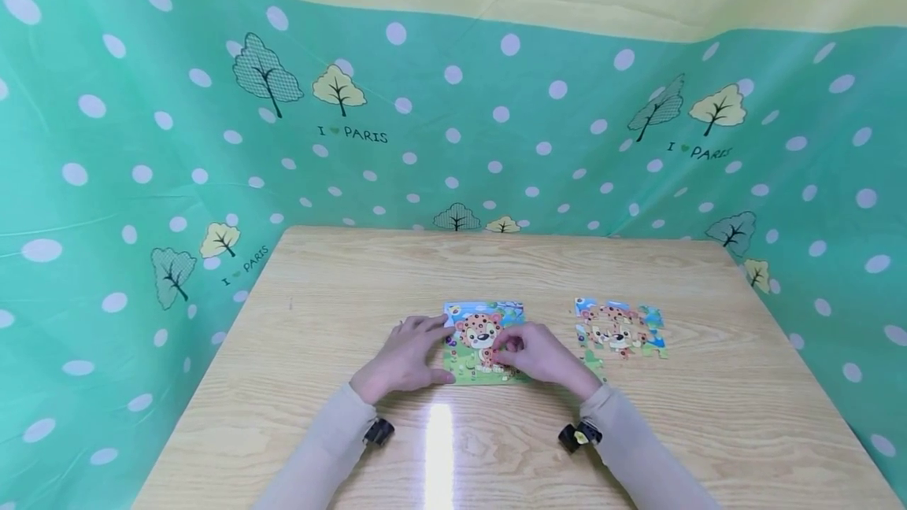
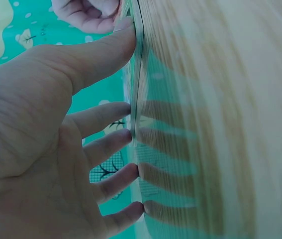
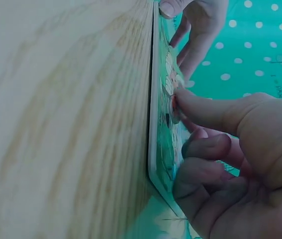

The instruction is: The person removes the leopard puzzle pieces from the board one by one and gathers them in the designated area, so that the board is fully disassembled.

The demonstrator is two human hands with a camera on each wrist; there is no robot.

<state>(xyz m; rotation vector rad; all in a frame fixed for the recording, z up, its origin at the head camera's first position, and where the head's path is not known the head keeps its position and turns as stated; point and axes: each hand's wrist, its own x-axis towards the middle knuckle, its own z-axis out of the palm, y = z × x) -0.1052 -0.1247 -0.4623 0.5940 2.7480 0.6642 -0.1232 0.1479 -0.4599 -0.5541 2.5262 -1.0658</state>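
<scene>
A flat jigsaw puzzle board (image 1: 468,372) with a spotted leopard cub picture lies on the table between the hands. My left hand (image 1: 404,356) steadies its left side, with the thumb at the near corner and the fingers spread along the edge. In the left wrist view those fingers (image 2: 108,149) look fairly straight, fingertips down at the tabletop and board edge. Over the right half of the board, my right hand (image 1: 542,352) pinches a small puzzle piece (image 3: 173,103) between thumb and index finger, close against the picture. Its other fingers are curled under.
To the right of the board, several puzzle pieces (image 1: 616,329) lie grouped, showing a similar cub picture. They sit on the wooden table (image 1: 340,274). A green dotted curtain (image 1: 453,132) hangs behind and on both sides. Both wrists wear small black devices (image 1: 379,432).
</scene>
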